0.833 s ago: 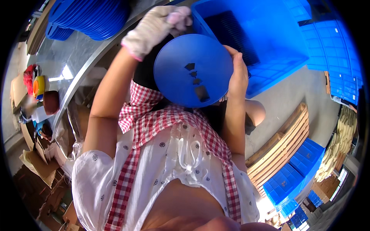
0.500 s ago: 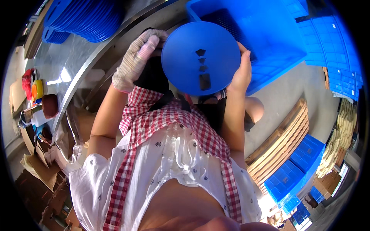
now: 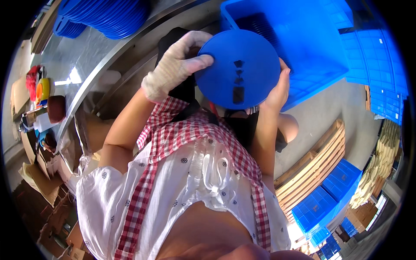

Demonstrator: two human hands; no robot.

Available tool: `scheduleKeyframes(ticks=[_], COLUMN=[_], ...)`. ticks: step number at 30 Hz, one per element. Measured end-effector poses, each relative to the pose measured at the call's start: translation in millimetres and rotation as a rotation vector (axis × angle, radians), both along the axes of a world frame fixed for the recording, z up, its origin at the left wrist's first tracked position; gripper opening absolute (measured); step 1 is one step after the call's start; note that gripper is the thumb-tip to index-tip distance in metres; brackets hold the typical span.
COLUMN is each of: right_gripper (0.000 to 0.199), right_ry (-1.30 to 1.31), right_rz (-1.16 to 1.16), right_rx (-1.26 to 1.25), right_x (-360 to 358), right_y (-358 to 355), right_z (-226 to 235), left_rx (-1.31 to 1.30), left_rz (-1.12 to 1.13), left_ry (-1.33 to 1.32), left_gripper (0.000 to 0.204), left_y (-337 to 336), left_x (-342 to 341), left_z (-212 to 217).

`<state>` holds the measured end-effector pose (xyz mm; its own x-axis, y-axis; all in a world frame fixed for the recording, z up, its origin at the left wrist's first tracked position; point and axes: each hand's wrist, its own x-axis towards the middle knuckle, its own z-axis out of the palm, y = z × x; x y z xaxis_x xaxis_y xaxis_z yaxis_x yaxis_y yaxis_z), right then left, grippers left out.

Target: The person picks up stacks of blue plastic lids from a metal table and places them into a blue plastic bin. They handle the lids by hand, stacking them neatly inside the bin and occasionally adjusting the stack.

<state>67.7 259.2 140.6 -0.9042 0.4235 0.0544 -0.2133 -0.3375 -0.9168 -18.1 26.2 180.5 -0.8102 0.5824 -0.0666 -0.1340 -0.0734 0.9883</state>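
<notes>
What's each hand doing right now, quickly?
Left hand: gloved, closed on the left edge of the blue disc.
Right hand: bare, closed on the right edge of the same blue disc.

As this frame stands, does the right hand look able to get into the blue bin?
Probably yes, but not freely: the right hand is busy holding the blue disc. Otherwise the way looks clear, as the blue bin stands open just beyond it, with no lid showing across the top.

Wooden pallet [image 3: 320,164] on grey floor [image 3: 318,106]; metal table [image 3: 93,54] catching bright light [image 3: 74,76]
</notes>
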Motion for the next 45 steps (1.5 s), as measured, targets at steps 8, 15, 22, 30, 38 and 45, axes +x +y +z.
scheduleKeyframes(ticks=[8, 15, 22, 30, 38, 45], right_gripper=[0.050, 0.049, 0.053, 0.057, 0.060, 0.061], right_ry=[-0.033, -0.024, -0.082, -0.109, -0.067, -0.093], right_rz=[-0.070, -0.058, -0.262, -0.292, -0.240, -0.343], right_rx=[0.042, -0.060, -0.259, -0.012, -0.056, -0.380], right_x=[8, 10, 1, 8, 12, 3], right_y=[-22, -21, -14, -16, -22, -2], right_z=[12, 2, -19, -20, -18, -30], left_rx=[-0.221, -0.088, 0.434, -0.050, -0.137, 0.437], left_rz=[0.130, 0.212, -0.205, 0.014, 0.177, -0.145], left_ry=[0.064, -0.066, -0.273, -0.003, 0.046, -0.330], left_gripper=[0.036, 0.037, 0.068, 0.060, 0.030, 0.064], left_y=[24, 29, 24, 24, 36, 28], left_x=[-4, -11, -28, -10, -13, -38], left_z=[9, -9, -22, -11, -12, -34])
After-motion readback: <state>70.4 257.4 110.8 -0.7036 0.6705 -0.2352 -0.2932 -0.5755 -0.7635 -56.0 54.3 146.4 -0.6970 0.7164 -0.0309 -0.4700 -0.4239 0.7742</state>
